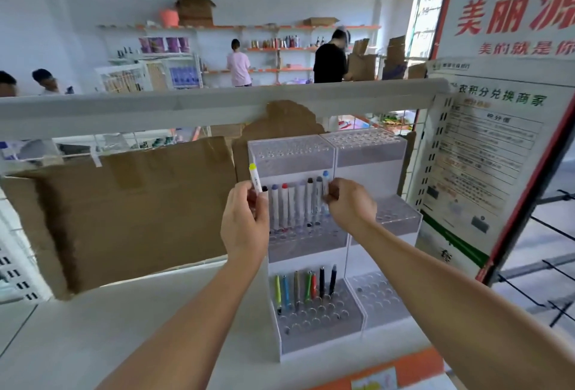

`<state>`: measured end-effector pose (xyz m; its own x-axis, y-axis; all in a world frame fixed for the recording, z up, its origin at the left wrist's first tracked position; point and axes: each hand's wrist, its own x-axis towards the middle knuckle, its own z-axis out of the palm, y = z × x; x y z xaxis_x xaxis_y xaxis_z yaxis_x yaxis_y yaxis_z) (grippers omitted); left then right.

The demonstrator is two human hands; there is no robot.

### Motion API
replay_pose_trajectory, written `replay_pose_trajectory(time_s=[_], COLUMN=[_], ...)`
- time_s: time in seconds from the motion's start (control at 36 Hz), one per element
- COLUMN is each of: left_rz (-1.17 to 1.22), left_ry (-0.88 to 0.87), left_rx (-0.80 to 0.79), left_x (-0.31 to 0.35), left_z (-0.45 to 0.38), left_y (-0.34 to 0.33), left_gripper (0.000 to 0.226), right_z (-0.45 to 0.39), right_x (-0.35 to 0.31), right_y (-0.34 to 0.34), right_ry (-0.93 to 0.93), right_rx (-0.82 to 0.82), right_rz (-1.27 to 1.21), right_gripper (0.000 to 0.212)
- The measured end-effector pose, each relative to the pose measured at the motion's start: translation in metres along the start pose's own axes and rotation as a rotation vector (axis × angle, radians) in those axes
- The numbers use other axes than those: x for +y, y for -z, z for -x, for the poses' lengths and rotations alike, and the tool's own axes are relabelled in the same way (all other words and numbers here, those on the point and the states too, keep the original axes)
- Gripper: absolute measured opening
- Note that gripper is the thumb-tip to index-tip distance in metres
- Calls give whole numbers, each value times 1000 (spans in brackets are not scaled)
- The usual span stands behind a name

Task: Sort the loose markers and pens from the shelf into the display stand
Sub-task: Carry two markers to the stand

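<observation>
Head view: left hand point(244, 221) gripping yellow-capped marker point(255, 178) upright, right hand point(350, 203) pinching blue-capped marker point(325, 184).

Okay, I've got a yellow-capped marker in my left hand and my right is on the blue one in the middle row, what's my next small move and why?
Probably let the right hand seat the blue-capped marker fully at the row's right end. It stands higher than its neighbours, and the left hand already holds the yellow-capped marker ready to go next.
</observation>
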<state>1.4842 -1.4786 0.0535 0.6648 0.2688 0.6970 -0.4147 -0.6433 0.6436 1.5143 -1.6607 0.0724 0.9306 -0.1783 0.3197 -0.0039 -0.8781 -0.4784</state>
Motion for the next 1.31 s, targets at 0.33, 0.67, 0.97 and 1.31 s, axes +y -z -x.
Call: replay_pose_trajectory(time_s=[0.33,0.67,0.97,1.31], left_rz=[-29,16,68,-6], left_ry=[3,-91,-56,94], left_rx=[-21,-42,-87,-98], left_x=[-3,7,1,-35], left_z=[-1,0,-12,-7], left_y=[8,15,27,26], left_gripper=[13,12,13,14], right_z=[7,26,30,36], right_x=[-8,-44,-94,-82], right_y=[-4,8,5,-18], right_ry=[-6,298,280,365], right_rx=[51,220,270,66], right_rz=[119,-223,-613,-343], right_gripper=[9,20,32,19])
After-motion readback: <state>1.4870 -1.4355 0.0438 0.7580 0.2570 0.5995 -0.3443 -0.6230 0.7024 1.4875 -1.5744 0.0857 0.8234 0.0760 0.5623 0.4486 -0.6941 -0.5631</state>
